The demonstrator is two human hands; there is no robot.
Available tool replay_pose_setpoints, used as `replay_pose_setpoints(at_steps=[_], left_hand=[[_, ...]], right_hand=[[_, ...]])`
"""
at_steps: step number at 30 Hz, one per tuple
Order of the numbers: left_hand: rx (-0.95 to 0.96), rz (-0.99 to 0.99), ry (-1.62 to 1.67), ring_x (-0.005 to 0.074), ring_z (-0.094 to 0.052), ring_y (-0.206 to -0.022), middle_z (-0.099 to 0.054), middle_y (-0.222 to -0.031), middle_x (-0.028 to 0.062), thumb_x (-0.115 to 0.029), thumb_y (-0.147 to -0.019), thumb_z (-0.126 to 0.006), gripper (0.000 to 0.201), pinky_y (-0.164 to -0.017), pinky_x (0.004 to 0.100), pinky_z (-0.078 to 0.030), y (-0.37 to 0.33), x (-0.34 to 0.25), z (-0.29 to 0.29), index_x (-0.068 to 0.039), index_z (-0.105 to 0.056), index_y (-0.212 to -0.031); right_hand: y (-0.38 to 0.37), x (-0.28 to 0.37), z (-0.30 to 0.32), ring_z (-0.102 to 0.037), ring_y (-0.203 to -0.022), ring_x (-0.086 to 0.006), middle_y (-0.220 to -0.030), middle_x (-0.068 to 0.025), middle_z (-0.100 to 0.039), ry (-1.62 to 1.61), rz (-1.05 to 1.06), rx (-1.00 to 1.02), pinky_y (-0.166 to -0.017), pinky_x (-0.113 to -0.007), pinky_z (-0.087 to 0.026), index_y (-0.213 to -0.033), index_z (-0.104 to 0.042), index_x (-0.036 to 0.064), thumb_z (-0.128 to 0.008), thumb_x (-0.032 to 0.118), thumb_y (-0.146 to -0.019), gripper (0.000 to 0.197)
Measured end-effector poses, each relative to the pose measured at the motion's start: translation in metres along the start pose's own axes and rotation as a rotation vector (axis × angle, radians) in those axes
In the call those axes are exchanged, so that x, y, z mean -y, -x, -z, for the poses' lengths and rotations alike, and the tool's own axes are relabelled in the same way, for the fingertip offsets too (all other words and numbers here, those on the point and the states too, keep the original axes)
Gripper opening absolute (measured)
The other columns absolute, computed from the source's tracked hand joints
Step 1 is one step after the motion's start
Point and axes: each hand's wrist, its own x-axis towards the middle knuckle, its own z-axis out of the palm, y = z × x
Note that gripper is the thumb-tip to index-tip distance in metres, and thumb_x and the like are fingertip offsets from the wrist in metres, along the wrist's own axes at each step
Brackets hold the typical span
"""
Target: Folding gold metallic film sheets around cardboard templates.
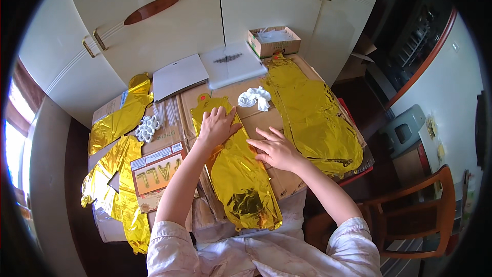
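Note:
A long, flat gold foil balloon (237, 166) lies on the cardboard in front of me, its narrow tab with a red spot at the far end. My left hand (219, 127) rests on its upper part, fingers pressed down on the foil and a little apart. Over its right edge lies my right hand (279, 150), fingers spread, the tips touching or just above the foil. Neither hand grips anything. Wrinkles and dark reflections show on the near end of the balloon. Beyond my hands sits a crumpled white tissue or cloth (254, 99).
Another gold foil balloon (318, 123) lies flat at right, and more gold foil (120, 118) at left. Near it are white ring-shaped pieces (147, 129), clear straws (170, 113) and a printed package (156, 172). A box of straws (275, 46) stands behind; a wooden chair (410, 215) is at right.

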Motion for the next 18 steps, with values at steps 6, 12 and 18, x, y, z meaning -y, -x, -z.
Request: replay_pose_setpoints(at_steps=[6, 12, 18], left_hand=[[0.008, 0.004, 0.005, 0.0275, -0.052, -0.101, -0.055, -0.102, 0.0115, -0.051, -0.088, -0.055, 0.059, -0.087, 0.0426, -0.039, 0.0, 0.0, 0.0, -0.017, -0.049, -0.136], [0.017, 0.007, 0.005, 0.0278, -0.053, -0.101, -0.055, -0.102, 0.0119, -0.051, -0.089, -0.055, 0.059, -0.087, 0.0431, -0.039, -0.001, -0.002, 0.0, -0.016, -0.049, -0.136], [0.03, 0.014, 0.015, 0.0283, -0.053, -0.101, -0.055, -0.103, 0.0121, -0.052, -0.089, -0.055, 0.06, -0.088, 0.043, -0.039, 0.0, -0.001, 0.003, -0.016, -0.048, -0.137]], right_hand=[[0.011, 0.003, 0.008, -0.043, -0.133, -0.0206, -0.116, -0.0027, -0.067, 0.068, 0.02, 0.096, -0.113, -0.051, -0.025, -0.129, -0.056, 0.0195, -0.068, 0.039, -0.082, 0.052], [0.033, 0.018, 0.02, -0.047, -0.129, -0.0184, -0.111, 0.0012, -0.069, 0.086, 0.052, 0.168, -0.113, -0.054, -0.026, -0.123, -0.06, 0.0172, -0.068, 0.038, -0.082, 0.047], [0.055, 0.035, 0.027, -0.052, -0.123, -0.0183, -0.118, -0.0015, -0.064, 0.075, 0.079, 0.15, -0.109, -0.054, -0.031, -0.123, -0.06, 0.0147, -0.066, 0.028, -0.086, 0.04]])
